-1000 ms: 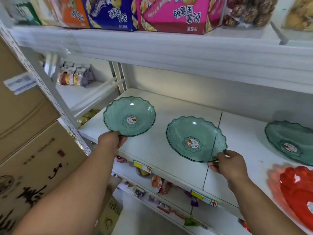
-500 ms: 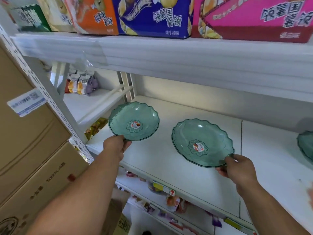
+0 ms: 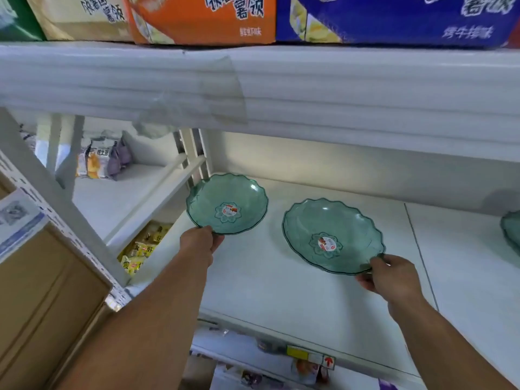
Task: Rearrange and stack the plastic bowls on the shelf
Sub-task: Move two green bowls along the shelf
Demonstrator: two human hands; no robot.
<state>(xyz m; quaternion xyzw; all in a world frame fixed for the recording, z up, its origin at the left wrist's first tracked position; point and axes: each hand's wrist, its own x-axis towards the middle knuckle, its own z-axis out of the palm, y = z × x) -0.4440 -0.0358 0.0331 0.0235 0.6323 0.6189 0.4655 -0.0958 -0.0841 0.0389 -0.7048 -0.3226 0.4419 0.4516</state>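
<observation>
Pinching green bowls' rims, left hand (image 3: 198,243), right hand (image 3: 389,277)

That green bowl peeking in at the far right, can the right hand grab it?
Probably not yet: the right hand already pinches a green bowl, though bare shelf leaves the way to the far-right bowl free.

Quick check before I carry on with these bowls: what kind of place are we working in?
Most likely a small shop or supermarket aisle. White retail shelving carries price tags on its front edge, boxed snacks fill the shelf above, and both green bowls still wear product stickers.
</observation>
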